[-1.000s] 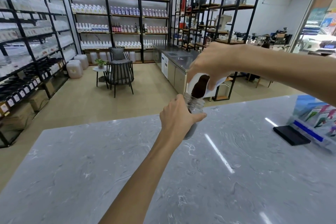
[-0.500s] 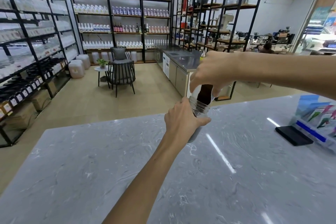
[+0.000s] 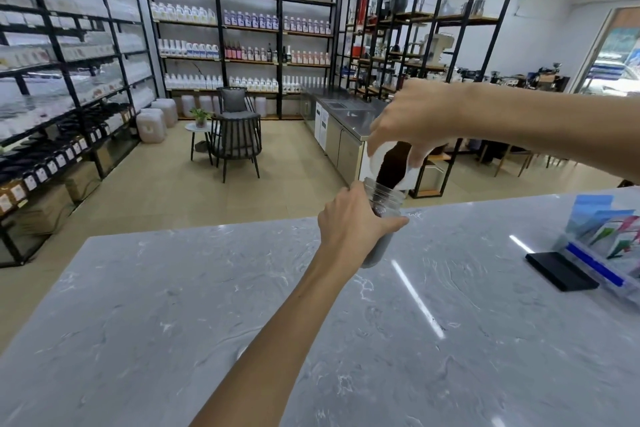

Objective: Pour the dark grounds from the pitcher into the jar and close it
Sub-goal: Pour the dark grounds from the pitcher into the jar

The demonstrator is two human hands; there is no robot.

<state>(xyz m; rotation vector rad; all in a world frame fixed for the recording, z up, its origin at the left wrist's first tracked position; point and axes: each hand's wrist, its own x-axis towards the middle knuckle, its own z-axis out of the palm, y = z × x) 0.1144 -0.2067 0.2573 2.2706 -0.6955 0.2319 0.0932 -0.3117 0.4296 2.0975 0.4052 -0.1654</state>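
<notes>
I see the right hand (image 3: 412, 121) gripping the tipped white pitcher (image 3: 377, 158), grounds (image 3: 393, 165) sliding into the jar (image 3: 384, 198). Left hand (image 3: 353, 222) wraps the jar on the counter (image 3: 173, 305); it looks partly filled.

jar (image 3: 385, 199): body mostly behind left hand (image 3: 353, 222) | pitcher (image 3: 375, 158): top under right hand (image 3: 412, 121)

Bare marble counter (image 3: 207, 305) all round; only black pad (image 3: 561, 271) and brochure tray (image 3: 609, 253) far right.
</notes>
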